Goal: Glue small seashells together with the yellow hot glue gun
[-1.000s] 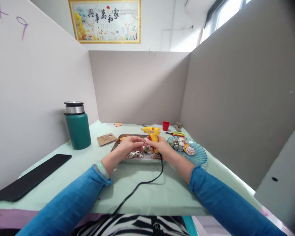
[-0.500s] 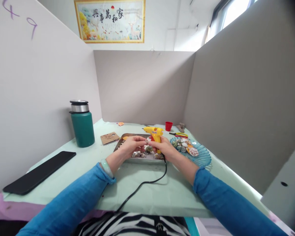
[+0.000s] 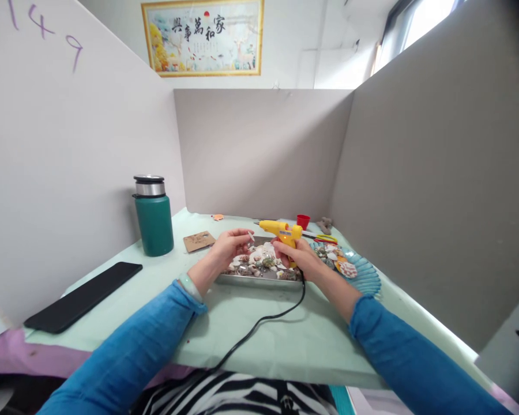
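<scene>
My right hand [image 3: 297, 253] is wrapped round the handle of a yellow glue gun [image 3: 281, 230], whose nozzle points left. A small pale piece [image 3: 251, 236], perhaps a shell, is pinched between the fingertips of my left hand [image 3: 232, 245]. Both hands are over a metal tray [image 3: 259, 280] filled with shells [image 3: 259, 259], and a gap separates them. From the gun a black cord [image 3: 259, 324] runs down to the table's front edge. Right of my right hand, a blue glass plate [image 3: 365, 274] bears several shells, one of them striped [image 3: 348, 269].
A green bottle [image 3: 154, 226] and a black flat case [image 3: 84, 297] stand and lie at the left. A brown card [image 3: 199, 241] lies behind the tray's left side. Towards the back right are a red cup [image 3: 303, 221] and pliers [image 3: 325, 238]. Grey partitions [image 3: 259, 150] surround the table.
My hands have moved apart, and the pale piece now shows in my left fingertips. The glue gun has shifted slightly right of the tray's middle. The whole view has shifted a little.
</scene>
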Demonstrator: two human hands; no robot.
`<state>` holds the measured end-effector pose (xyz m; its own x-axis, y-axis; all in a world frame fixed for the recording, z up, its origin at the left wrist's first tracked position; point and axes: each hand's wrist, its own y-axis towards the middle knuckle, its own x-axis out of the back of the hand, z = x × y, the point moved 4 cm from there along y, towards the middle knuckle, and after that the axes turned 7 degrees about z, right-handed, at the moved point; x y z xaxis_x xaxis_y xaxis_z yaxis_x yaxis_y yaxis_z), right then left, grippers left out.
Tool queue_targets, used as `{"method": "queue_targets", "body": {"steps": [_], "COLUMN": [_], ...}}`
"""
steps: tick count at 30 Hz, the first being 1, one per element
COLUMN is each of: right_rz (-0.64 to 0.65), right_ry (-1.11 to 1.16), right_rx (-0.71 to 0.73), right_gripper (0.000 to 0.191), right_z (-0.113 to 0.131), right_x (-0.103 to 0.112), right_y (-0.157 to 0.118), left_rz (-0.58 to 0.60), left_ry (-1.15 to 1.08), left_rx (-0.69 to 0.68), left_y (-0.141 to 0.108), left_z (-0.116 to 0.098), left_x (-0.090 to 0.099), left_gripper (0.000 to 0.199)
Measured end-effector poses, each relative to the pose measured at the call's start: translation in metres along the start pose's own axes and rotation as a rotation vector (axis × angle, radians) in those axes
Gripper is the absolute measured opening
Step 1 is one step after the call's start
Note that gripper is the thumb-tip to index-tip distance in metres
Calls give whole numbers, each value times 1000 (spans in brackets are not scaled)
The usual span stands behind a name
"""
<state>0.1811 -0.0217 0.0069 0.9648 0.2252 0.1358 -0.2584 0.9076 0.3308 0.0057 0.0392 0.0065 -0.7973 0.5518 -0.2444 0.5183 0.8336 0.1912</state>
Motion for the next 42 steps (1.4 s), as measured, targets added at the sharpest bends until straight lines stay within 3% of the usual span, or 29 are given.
{"method": "queue_targets", "body": {"steps": [3, 7, 16, 42], "right_rz": [19, 78, 139, 108], "right_ry": [-4, -30, -81, -16], "right_rx": [0, -64, -72, -56], "right_gripper": [29, 31, 33, 32], "right_z": [-5, -13, -16, -14], "right_x": [2, 2, 0, -1], "right_y": [0, 1, -1, -1], "left_rz": [-67, -55, -45, 83], "left_ry": [-7, -26, -95, -117], "left_rx": [12, 40, 91, 90], "left_y": [3, 6, 6, 4], "left_z": [-2, -1, 2, 2], "left_x": [12, 17, 17, 9], "left_gripper": [27, 27, 20, 18]}}
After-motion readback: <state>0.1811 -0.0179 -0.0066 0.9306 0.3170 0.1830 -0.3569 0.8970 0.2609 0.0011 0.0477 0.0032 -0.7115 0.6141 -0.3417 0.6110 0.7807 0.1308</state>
